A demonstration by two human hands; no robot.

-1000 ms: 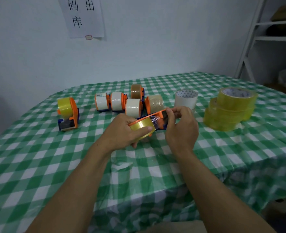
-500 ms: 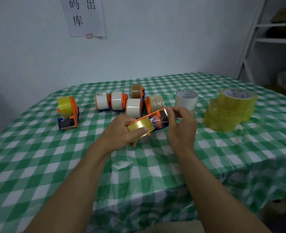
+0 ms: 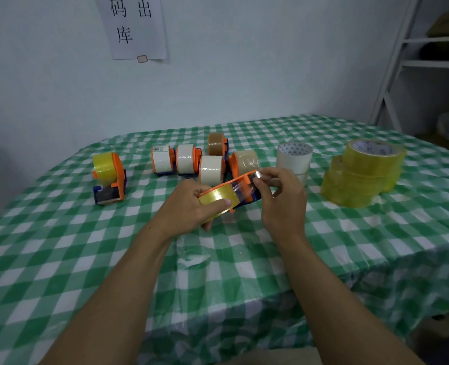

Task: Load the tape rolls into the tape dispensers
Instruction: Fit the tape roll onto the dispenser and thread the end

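- Far left of the table (image 3: 60,259): a loaded dispenser (image 3: 109,175) with a yellow roll stands by itself, well apart from both hands.
- Centre, far side: a cluster of five loaded dispensers (image 3: 210,167) carries white, brown and clear rolls. It sits just beyond the hands.
- Left hand (image 3: 189,206): it grips the held dispenser (image 3: 247,188) at its near-left end. The thumb lies across the yellow tape roll (image 3: 218,197) seated in the orange frame.
- Held dispenser: it is raised off the table at centre. Its long axis runs from near-left, the roll end, to far-right, the blue cutter end, and rises toward the right.
- Right hand (image 3: 281,196): the thumb and forefinger pinch the tape strip (image 3: 256,176) at the upper far-right end of the frame, with the other fingers loosely curled. This hand is nearer the cutter end, so drawing the strip over it probably falls to this hand.
- Right of centre: two white tape rolls (image 3: 294,156) stand stacked just behind the right hand.
- Far right: a pile of yellow tape rolls (image 3: 363,172) is not yet loaded.
- Change: compared with a second ago, the pinching fingertips sit closer in against the frame's end. Both grasps are otherwise as they were, and the things on the table lie as before.
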